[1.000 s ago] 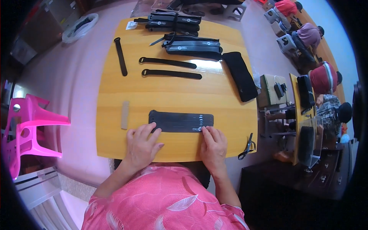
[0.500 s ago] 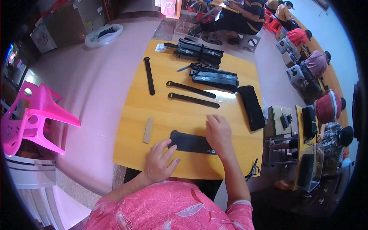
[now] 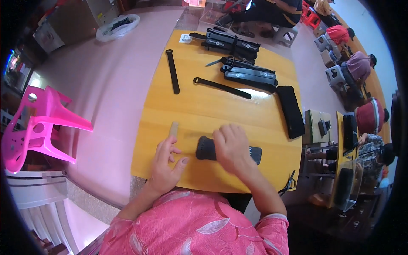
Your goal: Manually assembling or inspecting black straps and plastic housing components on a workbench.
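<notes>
By the front edge of the yellow table [image 3: 204,110], our black pad [image 3: 206,148] lies under our right hand [image 3: 230,146], whose grip we cannot tell, while our left hand [image 3: 166,166], nearer the table's left side, spreads its fingers, so we should keep the pad flat.

Your right hand [image 3: 231,146] covers the middle of the dark pad [image 3: 205,148], and its curled fingers hide whether they grip anything. Just right of them, the pad's white marks [image 3: 255,152] are partly covered and too small to make out. Your left hand's [image 3: 166,165] fingertips seem to cover the near end of the tan strip [image 3: 174,128]. Well beyond your fingers, the seated person [image 3: 272,15] is cut off by the top edge.
</notes>
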Motion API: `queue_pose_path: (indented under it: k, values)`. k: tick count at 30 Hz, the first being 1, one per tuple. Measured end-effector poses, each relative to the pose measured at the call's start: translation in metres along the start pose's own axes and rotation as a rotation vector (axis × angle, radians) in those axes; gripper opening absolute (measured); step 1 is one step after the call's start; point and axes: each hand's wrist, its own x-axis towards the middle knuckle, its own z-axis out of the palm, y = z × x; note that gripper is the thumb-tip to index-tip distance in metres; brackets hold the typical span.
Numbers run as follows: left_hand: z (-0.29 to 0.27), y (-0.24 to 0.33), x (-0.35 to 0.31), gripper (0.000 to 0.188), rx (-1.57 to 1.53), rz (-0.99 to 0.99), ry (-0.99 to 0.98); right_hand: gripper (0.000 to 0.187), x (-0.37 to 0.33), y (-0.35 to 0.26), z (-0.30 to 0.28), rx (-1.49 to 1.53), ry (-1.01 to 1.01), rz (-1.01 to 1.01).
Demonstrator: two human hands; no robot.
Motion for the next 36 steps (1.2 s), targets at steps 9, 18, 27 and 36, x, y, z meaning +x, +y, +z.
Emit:
queue_pose_path:
  k: [9,18,27,36]
  values:
    - [0.009,0.009,-0.019,0.007,-0.208,-0.135,-0.304,0.01,-0.107,-0.032,-0.037,0.512,-0.358,0.384]
    - [0.026,-0.008,-0.021,0.009,-0.084,-0.231,-0.383,0.012,-0.164,0.011,-0.053,0.882,-0.231,1.04]
    - [0.04,-0.014,-0.012,0.013,-0.192,-0.511,-0.286,0.006,-0.155,0.031,-0.03,0.708,0.012,1.159]
    - [0.051,-0.024,-0.009,0.011,-0.136,-0.509,-0.223,0.012,-0.155,0.042,-0.022,0.69,0.016,1.238]
